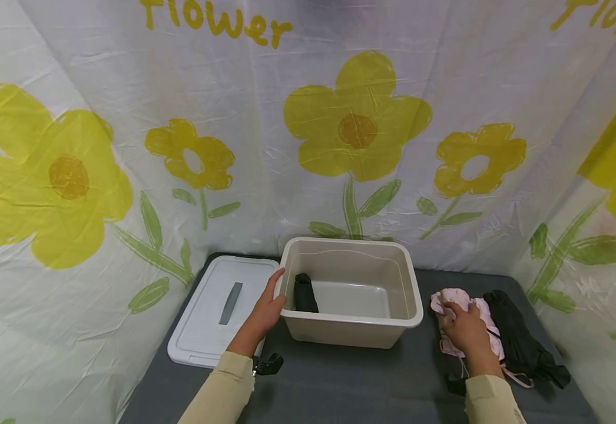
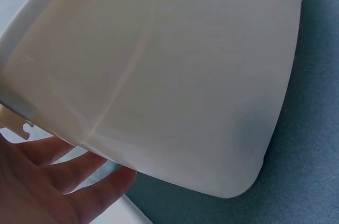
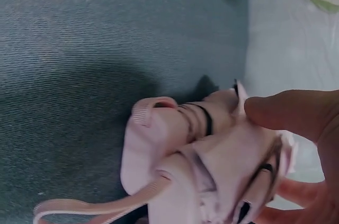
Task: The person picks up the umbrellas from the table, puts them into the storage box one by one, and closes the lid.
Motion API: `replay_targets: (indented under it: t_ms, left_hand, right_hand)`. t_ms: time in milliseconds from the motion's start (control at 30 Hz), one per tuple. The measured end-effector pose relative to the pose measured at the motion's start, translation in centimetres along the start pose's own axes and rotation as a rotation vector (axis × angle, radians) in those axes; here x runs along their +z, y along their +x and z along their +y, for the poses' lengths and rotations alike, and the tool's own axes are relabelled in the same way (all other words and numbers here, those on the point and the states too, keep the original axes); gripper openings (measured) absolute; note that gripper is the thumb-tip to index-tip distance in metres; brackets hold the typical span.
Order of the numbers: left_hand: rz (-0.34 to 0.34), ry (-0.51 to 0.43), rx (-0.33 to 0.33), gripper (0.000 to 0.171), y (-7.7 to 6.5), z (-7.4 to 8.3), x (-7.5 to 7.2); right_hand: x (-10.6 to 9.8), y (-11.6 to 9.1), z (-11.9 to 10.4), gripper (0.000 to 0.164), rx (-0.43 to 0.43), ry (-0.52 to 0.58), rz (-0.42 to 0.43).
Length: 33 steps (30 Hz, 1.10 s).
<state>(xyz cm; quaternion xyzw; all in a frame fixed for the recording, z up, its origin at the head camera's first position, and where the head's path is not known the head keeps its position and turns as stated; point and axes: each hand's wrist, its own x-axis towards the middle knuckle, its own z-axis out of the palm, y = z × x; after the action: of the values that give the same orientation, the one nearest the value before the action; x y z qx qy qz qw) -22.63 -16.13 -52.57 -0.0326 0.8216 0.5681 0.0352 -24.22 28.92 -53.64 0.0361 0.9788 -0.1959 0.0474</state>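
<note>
My left hand (image 1: 267,309) rests against the left side of a beige plastic bin (image 1: 350,331), with fairly straight fingers at its rim. In the left wrist view the bin's wall (image 2: 201,86) fills most of the picture, and fingertips touch its edge. Inside the bin, at the left, a rolled black fabric bundle (image 1: 305,293) leans on the wall. On the right, my right hand (image 1: 466,330) grips a pink fabric bundle (image 1: 448,347), thumb on top and fingers at its far side. Pink straps (image 3: 100,203) and dark bands show on it. The fingers partly hide it.
A white lid (image 1: 196,335) with a grey handle lies left of the bin. A longer black fabric bundle (image 1: 520,335) lies right of the pink one. The dark table (image 1: 350,383) meets a flower-printed curtain (image 1: 265,147) at the back and sides.
</note>
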Motion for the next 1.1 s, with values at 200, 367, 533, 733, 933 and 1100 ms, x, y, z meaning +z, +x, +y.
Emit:
replay_targets:
  t_ms: [200,367,533,733,933,1100]
  left_hand:
    - [-0.002,-0.008,-0.01,0.066,0.0,0.0,-0.1]
    - [-0.001,-0.014,-0.019,0.066,-0.1,0.2,-0.1]
    - [-0.003,-0.013,-0.007,0.066,-0.1,0.2,0.1]
    - [-0.011,-0.014,-0.013,0.066,0.2,0.2,0.5]
    - [-0.033,-0.002,-0.007,0.067,0.2,0.3,0.8]
    - [-0.011,0.0,-0.013,0.067,0.0,0.5,0.4]
  right_hand:
    - [0.6,0.2,0.5,0.06,0.068,0.032,-0.034]
    - [1.1,0.6,0.7,0.061,0.115,0.043,-0.023]
    - [1.3,0.7,1.0,0.054,0.118,0.053,-0.028]
    - [1.1,0.1,1.8,0.049,0.044,0.063,0.038]
    - [0.9,-0.6,2.2,0.048,-0.001,0.078,0.085]
    - [0.6,-0.7,1.3,0.048,-0.027,0.121,0.124]
